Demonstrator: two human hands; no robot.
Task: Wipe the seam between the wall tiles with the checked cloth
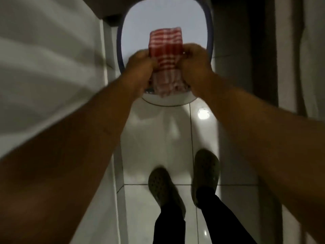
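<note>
We had both hands out in front, over a basin. Left hand (pixel 140 63) and right hand (pixel 195 59) each had a closed grip on the red-and-white checked cloth (pixel 165 48), 1 hand per side, fingers curled into the fabric. The cloth was bunched between them: the top part stood folded above the knuckles, the bottom part hung down below the hands, blurred. It was held above the pale basin (pixel 210 32) with the blue-grey rim, not touching anything else that we could see. Whether the hanging end touched the basin's near edge, we couldn't tell.

The basin sat on the white tiled floor (pixel 158 138), up against the light wall (pixel 44 59) on the left. Tile seams were visible in the floor; the wall surface was too blurred to make out a seam. A bright light reflection (pixel 203 113) showed on the floor just right of the basin's near edge.

Below, 2 feet in dark perforated clogs (pixel 162 187) and dark trousers (pixel 175 226) stood on the floor, well apart from the basin.

A dark vertical strip (pixel 260 50) ran along the right.
</note>
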